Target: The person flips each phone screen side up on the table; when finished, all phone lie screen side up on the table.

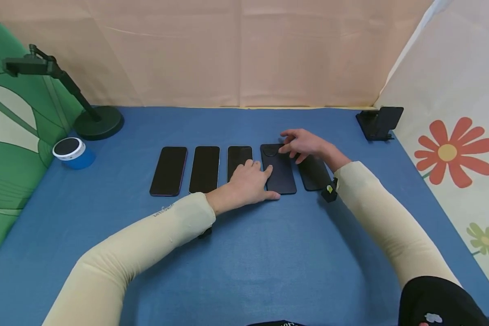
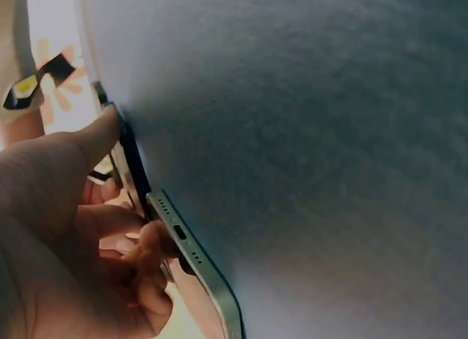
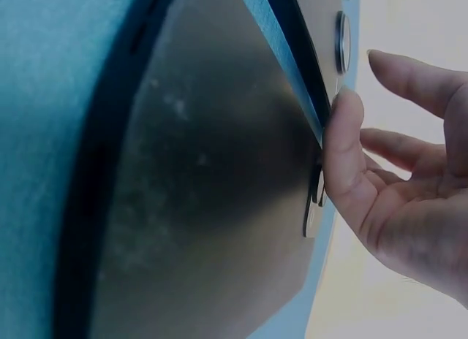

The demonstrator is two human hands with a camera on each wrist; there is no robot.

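Five smartphones lie in a row. My left hand point(image 1: 248, 183) reaches over the lower part of the third phone point(image 1: 238, 155), which has a dark screen and a pale metal frame point(image 2: 208, 280). Its thumb lies at the bottom edge of the fourth phone point(image 1: 283, 179), a dark blue one lying back up with a round camera ring. The left fingers are spread and slightly bent. At the fourth phone's top right, my right hand point(image 1: 303, 144) touches the side with its thumb point(image 3: 344, 134), fingers loosely extended. The fifth phone point(image 1: 314, 174) lies back up beneath the right wrist, its top partly hidden.
Farther left lie two screen-up phones, the first point(image 1: 168, 172) and second point(image 1: 204, 170). A black desk lamp point(image 1: 99, 123) and a blue-and-white round container point(image 1: 73, 154) stand at the left. A black phone stand point(image 1: 379, 123) is at the back right corner.
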